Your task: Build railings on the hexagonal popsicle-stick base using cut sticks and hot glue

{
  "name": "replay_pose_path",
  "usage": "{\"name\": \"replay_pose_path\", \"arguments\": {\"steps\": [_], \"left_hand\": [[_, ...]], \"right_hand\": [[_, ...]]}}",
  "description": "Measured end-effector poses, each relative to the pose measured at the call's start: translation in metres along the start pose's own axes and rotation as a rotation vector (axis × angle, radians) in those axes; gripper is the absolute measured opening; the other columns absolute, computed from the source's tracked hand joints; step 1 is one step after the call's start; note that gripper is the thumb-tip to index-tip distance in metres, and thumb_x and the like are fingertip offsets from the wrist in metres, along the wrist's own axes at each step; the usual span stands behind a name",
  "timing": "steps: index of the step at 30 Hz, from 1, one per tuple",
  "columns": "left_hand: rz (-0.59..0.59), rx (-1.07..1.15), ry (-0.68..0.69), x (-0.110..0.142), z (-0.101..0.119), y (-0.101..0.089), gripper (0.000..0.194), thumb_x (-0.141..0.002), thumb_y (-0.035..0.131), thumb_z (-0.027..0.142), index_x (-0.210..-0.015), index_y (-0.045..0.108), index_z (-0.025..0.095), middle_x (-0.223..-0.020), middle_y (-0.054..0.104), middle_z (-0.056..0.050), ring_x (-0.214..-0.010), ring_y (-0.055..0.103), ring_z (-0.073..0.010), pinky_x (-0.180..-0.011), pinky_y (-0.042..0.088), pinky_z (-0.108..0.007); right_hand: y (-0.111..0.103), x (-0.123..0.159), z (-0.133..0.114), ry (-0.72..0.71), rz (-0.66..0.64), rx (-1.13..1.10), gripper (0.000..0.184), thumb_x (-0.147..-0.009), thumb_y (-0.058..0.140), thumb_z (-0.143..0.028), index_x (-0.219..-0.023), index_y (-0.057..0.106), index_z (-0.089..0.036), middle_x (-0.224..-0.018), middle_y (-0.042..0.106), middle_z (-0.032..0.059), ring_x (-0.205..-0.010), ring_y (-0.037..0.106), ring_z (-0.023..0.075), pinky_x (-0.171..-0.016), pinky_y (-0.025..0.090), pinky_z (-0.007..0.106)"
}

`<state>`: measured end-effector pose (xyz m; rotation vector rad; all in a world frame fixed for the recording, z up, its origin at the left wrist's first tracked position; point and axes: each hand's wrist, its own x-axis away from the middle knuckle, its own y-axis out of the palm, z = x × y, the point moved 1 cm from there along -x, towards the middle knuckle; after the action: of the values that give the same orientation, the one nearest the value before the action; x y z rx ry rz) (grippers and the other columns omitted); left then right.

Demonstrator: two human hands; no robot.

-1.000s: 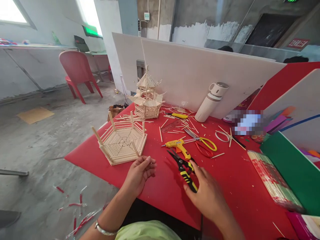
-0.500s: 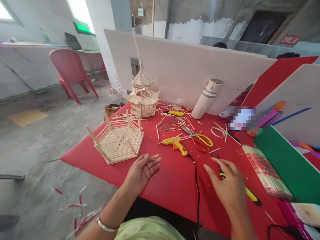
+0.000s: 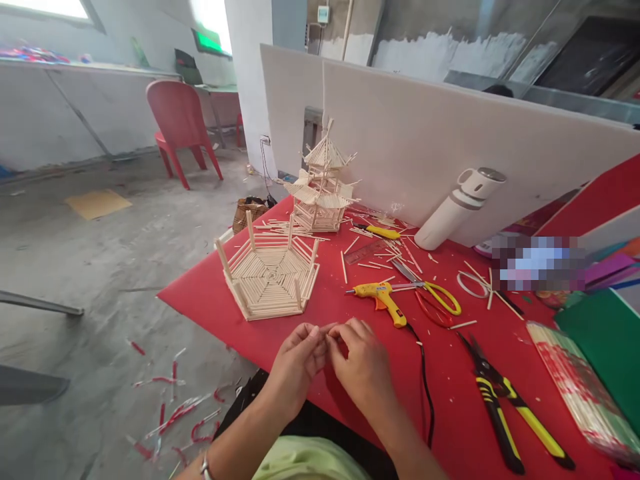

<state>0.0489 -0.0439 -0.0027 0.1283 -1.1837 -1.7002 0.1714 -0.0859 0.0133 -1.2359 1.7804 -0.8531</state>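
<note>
My left hand [image 3: 295, 367] and my right hand [image 3: 364, 363] meet over the near part of the red table, fingertips pinched close together. Whatever lies between the fingers is too small and hidden to make out. Just beyond them sits a hexagonal stick frame [image 3: 270, 279] with a ribbed floor and short upright posts. A yellow glue gun [image 3: 383, 297] lies ahead of my right hand, its black cord running toward me. To the right rest black-and-yellow cutting pliers [image 3: 493, 380], jaws pointing away and handles apart.
A stick pagoda [image 3: 323, 183] stands at the back, loose sticks around it. Scissors [image 3: 440, 295], a yellow utility knife [image 3: 383, 231] and a white flask [image 3: 457, 207] are on the table. A stick pack [image 3: 580, 390] lies at right. White boards [image 3: 425, 140] rise behind.
My right hand has left the cutting pliers and moved left to meet my left hand. My left fingers, spread before, are now pinched. The view has turned to the right-hand hand's opposite side, leftward.
</note>
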Motion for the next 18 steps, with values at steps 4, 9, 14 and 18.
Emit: {"name": "replay_pose_path", "arguments": {"steps": [4,9,14,18], "left_hand": [[-0.023,-0.034,0.001,-0.004,-0.002,-0.003,0.023,-0.078,0.076,0.023,-0.074,0.054,0.017,-0.065,0.061,0.002,-0.062,0.060,-0.0088,-0.069,0.053,-0.022],[0.047,-0.059,-0.044,-0.006,0.009,0.000,0.019,-0.072,0.070,0.014,-0.073,0.052,0.018,-0.084,0.071,-0.006,-0.073,0.068,-0.0174,-0.070,0.056,-0.032],[0.045,-0.151,-0.085,-0.006,0.015,0.005,0.011,-0.068,0.064,0.017,-0.076,0.056,0.018,-0.063,0.064,0.000,-0.042,0.052,-0.0098,-0.038,0.038,-0.021],[0.049,-0.182,-0.080,-0.003,0.019,0.006,0.028,-0.069,0.077,0.036,-0.074,0.056,0.018,-0.055,0.056,0.005,-0.037,0.041,-0.0051,-0.033,0.028,-0.016]], "right_hand": [[0.002,-0.006,0.002,0.023,-0.124,-0.025,0.012,-0.094,0.054,-0.024,-0.087,0.063,-0.022,-0.087,0.063,0.0030,-0.082,0.061,0.0197,-0.069,0.040,0.029],[-0.002,-0.012,0.009,0.103,-0.070,-0.281,0.022,-0.099,0.043,-0.034,-0.087,0.056,-0.021,-0.088,0.059,0.0033,-0.080,0.059,0.0175,-0.070,0.043,0.028],[-0.002,-0.020,0.003,0.119,-0.150,-0.526,0.023,-0.099,0.045,-0.037,-0.084,0.055,-0.022,-0.085,0.059,0.0011,-0.079,0.059,0.0151,-0.070,0.044,0.025],[0.005,-0.024,-0.003,0.092,-0.207,-0.539,0.022,-0.098,0.047,-0.033,-0.081,0.055,-0.022,-0.082,0.059,0.0002,-0.076,0.059,0.0145,-0.068,0.044,0.024]]}}
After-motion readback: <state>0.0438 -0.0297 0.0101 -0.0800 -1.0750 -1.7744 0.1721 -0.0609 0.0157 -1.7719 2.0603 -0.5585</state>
